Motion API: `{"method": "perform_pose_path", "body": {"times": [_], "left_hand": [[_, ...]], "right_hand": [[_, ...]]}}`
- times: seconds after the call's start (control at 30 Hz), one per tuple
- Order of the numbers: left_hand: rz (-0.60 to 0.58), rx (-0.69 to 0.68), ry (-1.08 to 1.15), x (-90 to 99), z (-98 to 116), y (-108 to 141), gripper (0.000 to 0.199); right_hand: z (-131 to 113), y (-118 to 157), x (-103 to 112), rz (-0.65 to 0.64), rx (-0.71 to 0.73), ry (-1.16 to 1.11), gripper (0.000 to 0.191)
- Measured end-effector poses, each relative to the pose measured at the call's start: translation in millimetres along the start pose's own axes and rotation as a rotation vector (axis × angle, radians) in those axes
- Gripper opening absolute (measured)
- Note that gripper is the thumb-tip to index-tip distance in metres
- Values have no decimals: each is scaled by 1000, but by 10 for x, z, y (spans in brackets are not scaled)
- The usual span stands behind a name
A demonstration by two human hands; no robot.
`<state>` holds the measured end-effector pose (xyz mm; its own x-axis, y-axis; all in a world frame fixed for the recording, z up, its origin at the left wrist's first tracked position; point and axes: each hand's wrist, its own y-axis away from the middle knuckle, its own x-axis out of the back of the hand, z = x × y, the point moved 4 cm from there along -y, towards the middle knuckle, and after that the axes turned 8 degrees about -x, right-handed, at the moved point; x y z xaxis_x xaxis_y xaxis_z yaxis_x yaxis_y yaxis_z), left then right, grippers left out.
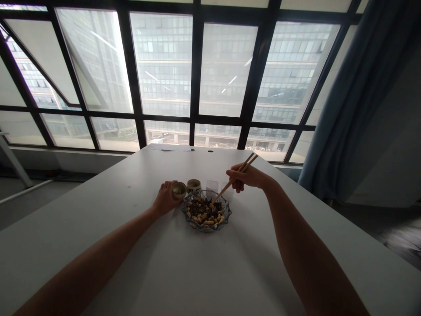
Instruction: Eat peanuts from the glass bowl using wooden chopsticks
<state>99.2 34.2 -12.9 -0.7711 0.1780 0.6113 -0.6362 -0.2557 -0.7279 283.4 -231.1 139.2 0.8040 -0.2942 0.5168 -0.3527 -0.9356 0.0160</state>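
Observation:
In the head view, my left hand [166, 198] is wrapped round a small ceramic cup [179, 190], tilted toward me, with something small at its bottom. A pair of wooden chopsticks [226, 186] is gripped in my right hand [242, 176]. Their tips reach down into a scalloped glass bowl [227, 218]. Peanuts [208, 219] in their shells fill its near part, and dark pieces [210, 204], too small to name, lie among them toward the back. Whether the tips pinch anything, I cannot tell. A second ceramic cup [194, 185] with dark marks stands just behind the bowl.
Two clear plastic cups [212, 186] stand behind the bowl, one partly hidden by my right hand. White paper [171, 148] lies at the far end of the white table [108, 197]. Beyond are large framed windows [164, 66], with a blue curtain [342, 101] at right.

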Motion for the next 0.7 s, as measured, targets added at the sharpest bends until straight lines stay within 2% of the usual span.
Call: {"method": "perform_pose_path", "body": {"times": [0.3,0.4,0.53,0.6,0.7], "left_hand": [[-12,9,-15,-3,-21,3,68],[-19,14,-21,7,-9,-2,67],[-23,23,-38,23,18,-14,66],[-28,22,-41,31,36,-19,65],[-33,4,-33,47,79,-21,64]], "right_hand": [[37,-14,19,-15,14,-40,57],[18,-36,37,77,82,-81,57],[-90,-99,-26,316,262,-187,57],[-147,-148,-144,396,326,-239,57],[-202,-236,-396,409,376,-250,55]]}}
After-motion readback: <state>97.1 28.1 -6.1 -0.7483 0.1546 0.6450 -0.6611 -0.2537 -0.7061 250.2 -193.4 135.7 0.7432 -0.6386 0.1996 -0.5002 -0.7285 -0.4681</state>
